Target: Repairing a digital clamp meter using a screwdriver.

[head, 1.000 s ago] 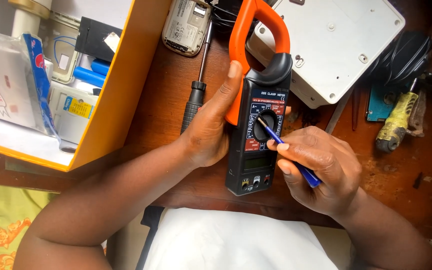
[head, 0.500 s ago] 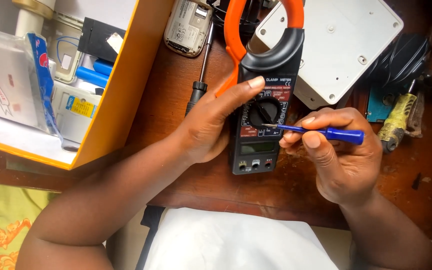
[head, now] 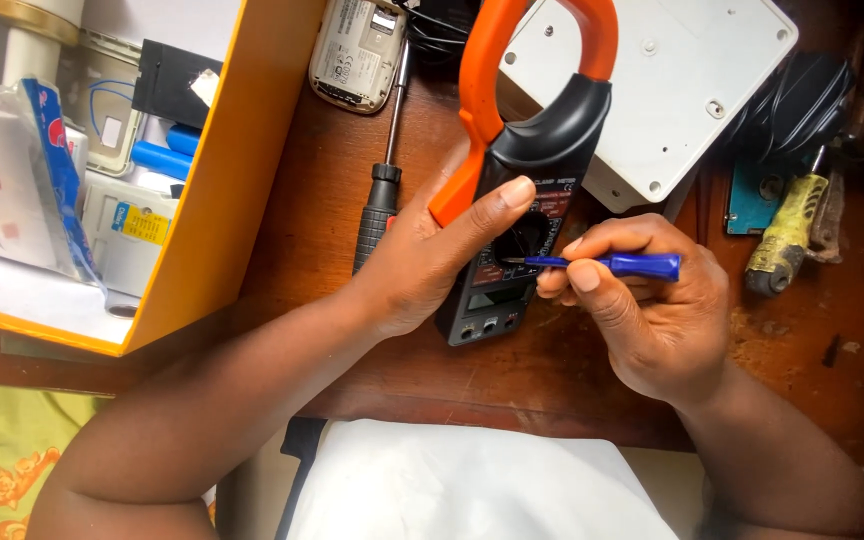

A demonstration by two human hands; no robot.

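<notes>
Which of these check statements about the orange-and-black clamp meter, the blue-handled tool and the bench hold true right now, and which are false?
1. The left hand grips the orange-and-black clamp meter. True.
2. The right hand holds a yellow-handled tool. False: it holds the small blue-handled screwdriver; the yellow-handled tool lies untouched on the wooden bench.
3. The blue screwdriver's tip points at the meter's dial. True.
4. The black-handled screwdriver lies right of the meter. False: it lies left of it.

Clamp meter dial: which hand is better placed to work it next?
Right hand: it holds the blue screwdriver with its tip at the dial. Left hand is busy gripping the meter, steadying it.
</notes>
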